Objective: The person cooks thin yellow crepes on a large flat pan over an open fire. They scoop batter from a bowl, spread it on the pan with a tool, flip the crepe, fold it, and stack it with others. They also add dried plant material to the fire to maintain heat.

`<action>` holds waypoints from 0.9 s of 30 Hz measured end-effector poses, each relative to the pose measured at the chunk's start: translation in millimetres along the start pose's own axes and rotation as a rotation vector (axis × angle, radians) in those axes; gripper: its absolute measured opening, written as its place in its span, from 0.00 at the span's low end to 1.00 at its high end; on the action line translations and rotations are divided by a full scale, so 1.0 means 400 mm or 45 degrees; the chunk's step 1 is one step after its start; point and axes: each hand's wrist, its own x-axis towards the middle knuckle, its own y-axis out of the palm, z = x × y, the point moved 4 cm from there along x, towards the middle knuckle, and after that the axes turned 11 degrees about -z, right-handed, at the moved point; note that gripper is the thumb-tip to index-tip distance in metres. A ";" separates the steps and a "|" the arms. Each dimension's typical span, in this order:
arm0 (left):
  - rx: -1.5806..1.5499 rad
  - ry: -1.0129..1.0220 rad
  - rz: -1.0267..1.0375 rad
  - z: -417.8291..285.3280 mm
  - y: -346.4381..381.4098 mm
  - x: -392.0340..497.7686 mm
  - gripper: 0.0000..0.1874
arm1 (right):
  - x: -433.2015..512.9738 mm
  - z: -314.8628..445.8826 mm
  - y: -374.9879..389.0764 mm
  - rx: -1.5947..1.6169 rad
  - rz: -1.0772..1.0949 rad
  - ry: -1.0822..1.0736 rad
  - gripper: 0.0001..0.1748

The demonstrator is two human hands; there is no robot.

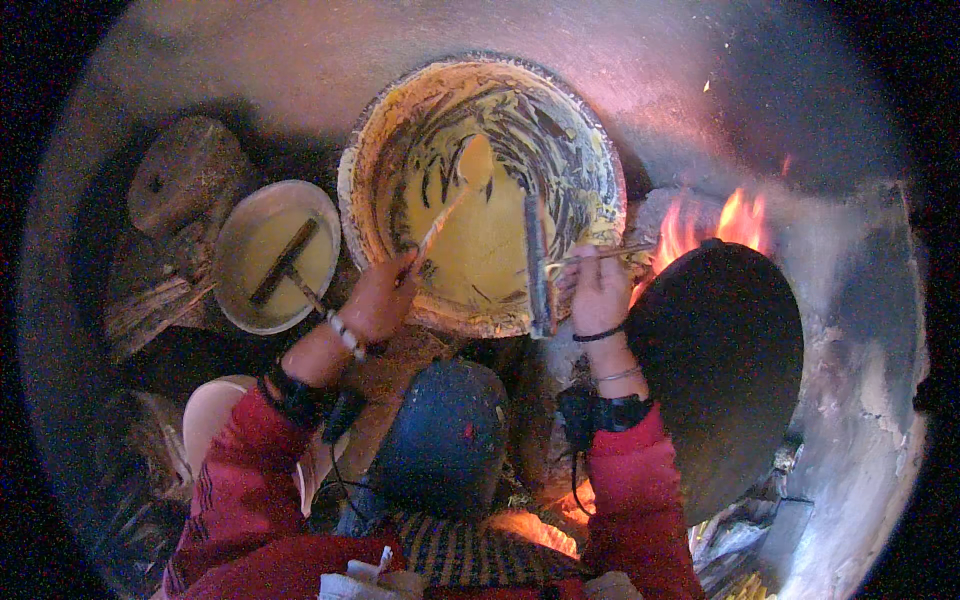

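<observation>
My left hand (382, 296) grips the handle of a long spoon (475, 161). Its batter-coated bowl lies over a wide round basin (360, 225) of pale yellow batter (457, 240). Thick smears streak the basin's inner wall. Above the basin's near right rim, my right hand (602, 281) is closed around the thin handle of a T-shaped spreader (536, 262), its flat bar hanging over the batter. Left of the basin stands a smaller bowl (225, 289), also with yellow liquid. A second T-shaped spreader (283, 262) rests in it, near my left wrist.
A large dark round griddle (720, 375) stands at the right, beside my right forearm. Flames (739, 217) rise behind it, and more fire (536, 531) glows low in front of me. Firewood (154, 307) and a worn round block (187, 176) lie at the left.
</observation>
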 end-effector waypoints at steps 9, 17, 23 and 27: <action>0.650 0.356 -0.040 -0.032 0.063 0.222 0.13 | -0.054 0.181 -0.136 -0.068 -0.205 -0.215 0.15; 0.890 0.671 0.498 0.022 0.076 0.182 0.17 | -0.118 0.200 -0.182 -0.180 -0.173 -0.336 0.14; 1.013 0.678 0.623 -0.054 -0.085 0.102 0.19 | -0.156 0.219 -0.236 -0.157 -0.220 -0.350 0.14; 1.261 0.588 0.430 -0.120 -0.020 0.167 0.20 | -0.165 0.243 -0.247 -0.132 -0.206 -0.379 0.14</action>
